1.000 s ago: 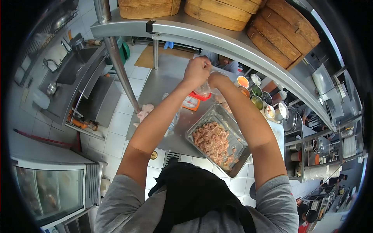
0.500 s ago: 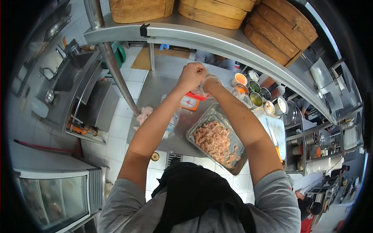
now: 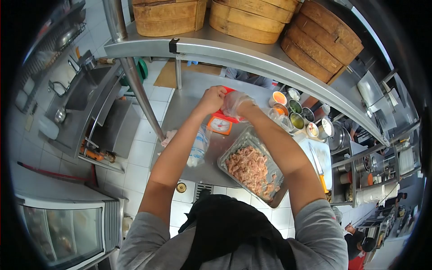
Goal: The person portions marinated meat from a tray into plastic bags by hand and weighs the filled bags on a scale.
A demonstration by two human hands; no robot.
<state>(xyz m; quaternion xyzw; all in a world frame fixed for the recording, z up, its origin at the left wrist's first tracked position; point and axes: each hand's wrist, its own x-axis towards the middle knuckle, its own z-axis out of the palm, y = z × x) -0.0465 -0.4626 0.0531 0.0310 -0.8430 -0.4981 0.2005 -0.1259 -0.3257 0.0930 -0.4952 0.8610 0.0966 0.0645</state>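
My left hand [image 3: 212,100] is closed, its fingers pinching the edge of a clear plastic bag [image 3: 232,102]. Clear plastic surrounds my right hand [image 3: 245,108], which reaches into the bag, and its fingers are hard to make out. Both hands are above the red tray [image 3: 228,118] of an orange dial kitchen scale [image 3: 220,125]. Nearer to me, a metal tray [image 3: 223,165] holds a heap of raw, pale pink meat pieces [image 3: 247,166]. A printed plastic bag [image 3: 198,148] lies beside my left forearm.
Several containers of sauces and chopped ingredients [image 3: 297,120] stand at the right. A knife with a yellow handle [image 3: 323,182] rests on a white cutting board [image 3: 306,146]. Bamboo steamers [image 3: 252,22] sit on the overhead metal shelf [image 3: 234,51]. Another person's sleeve [image 3: 247,75] shows across the table.
My hands have come down and nearer, with the left one shifting leftward. The bag is spread wider between them, and more of the scale's red tray shows.
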